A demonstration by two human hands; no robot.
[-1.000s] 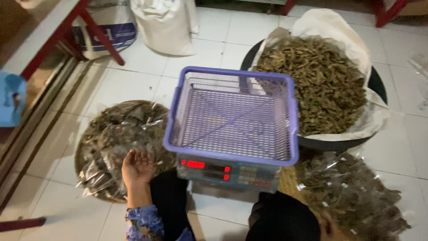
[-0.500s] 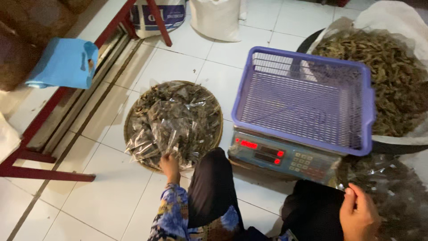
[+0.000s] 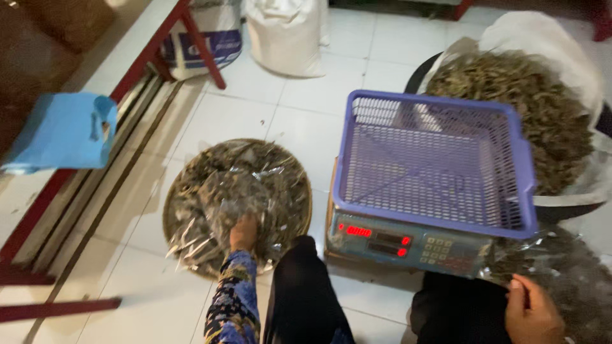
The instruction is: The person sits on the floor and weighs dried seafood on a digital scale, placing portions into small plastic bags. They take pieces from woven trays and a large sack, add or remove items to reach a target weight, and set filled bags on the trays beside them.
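The right hand (image 3: pixel 534 312) rests low by more clear packets (image 3: pixel 567 280); I cannot tell if it grips one. The left hand (image 3: pixel 243 230) grabs a clear packet (image 3: pixel 229 197) from the round tray (image 3: pixel 171 220) of packets. Ahead, an empty purple basket (image 3: pixel 433 162) sits on the scale (image 3: pixel 401 242), maybe for weighing. Farther back is a big tub of dried bits (image 3: pixel 523 108).

Bare white floor tiles (image 3: pixel 299 121) lie open beyond the round tray of clear packets (image 3: pixel 191 191). The scale (image 3: pixel 401 245), topped by a purple basket (image 3: pixel 433 159), blocks the middle. A narrow floor strip separates tray and scale.
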